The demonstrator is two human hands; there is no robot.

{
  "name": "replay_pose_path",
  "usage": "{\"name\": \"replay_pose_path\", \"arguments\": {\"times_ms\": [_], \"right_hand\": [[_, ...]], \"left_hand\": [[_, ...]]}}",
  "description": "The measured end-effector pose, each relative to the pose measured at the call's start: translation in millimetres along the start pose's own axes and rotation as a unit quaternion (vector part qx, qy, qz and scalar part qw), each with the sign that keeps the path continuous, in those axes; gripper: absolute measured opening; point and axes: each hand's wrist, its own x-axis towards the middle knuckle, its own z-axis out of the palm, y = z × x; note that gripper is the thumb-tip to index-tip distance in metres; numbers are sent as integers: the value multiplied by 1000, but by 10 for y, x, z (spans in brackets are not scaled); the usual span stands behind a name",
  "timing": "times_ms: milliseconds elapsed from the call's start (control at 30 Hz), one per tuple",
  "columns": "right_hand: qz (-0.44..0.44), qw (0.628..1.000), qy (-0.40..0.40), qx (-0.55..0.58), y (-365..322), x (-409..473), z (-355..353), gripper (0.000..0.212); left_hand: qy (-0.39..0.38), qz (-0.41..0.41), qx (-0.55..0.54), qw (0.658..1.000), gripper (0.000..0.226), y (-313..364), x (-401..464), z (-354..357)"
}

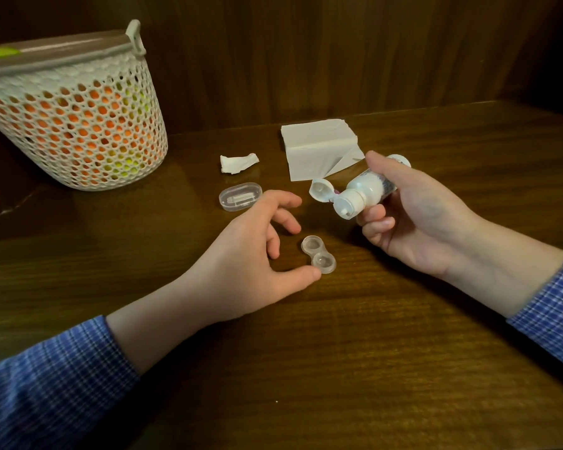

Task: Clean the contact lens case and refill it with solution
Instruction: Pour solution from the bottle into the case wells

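The lens case (318,254) lies flat on the wooden table (355,352), near the middle, with both of its little round wells uncovered and facing up. The left hand (257,251) arches beside it, fingers loosely spread and curved, and the thumb tip touches the edge of the nearer well; the other fingers stay clear above the table. Just to the right and a bit higher, the right hand (413,219) grips a small white bottle (369,190), fingers wrapped around its body, thumb on top. The bottle is tilted with its nozzle aimed down and to the left, toward the case but not over it, and its flip cap (320,190) hangs open on the hinge. Behind the left hand sits a small clear oval box (240,196). Farther back are a crumpled scrap of tissue (238,163) and a folded white napkin (320,146). At the far left stands a white mesh basket (75,125) with orange and yellow things showing through the holes.
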Motion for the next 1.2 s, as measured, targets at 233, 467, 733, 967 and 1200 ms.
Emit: {"name": "replay_pose_path", "arguments": {"times_ms": [233, 467, 733, 967, 1200], "right_hand": [[2, 1000, 6, 22, -26, -4, -27, 42], [-42, 998, 13, -37, -23, -37, -3, 37], [-120, 978, -12, -170, 54, -16, 26, 33], [-174, 961, -29, -215, 126, -15, 32, 24], [-212, 947, -42, -238, 168, -2, 26, 23]], "left_hand": [[5, -24, -16, 1000, 87, 86, 130, 78], [19, -20, -33, 999, 79, 44, 153, 106], [14, -8, -41, 999, 77, 0, 116, 72], [27, -12, -44, 999, 71, 9, 116, 76], [36, -18, -53, 998, 68, -3, 115, 71]]}}
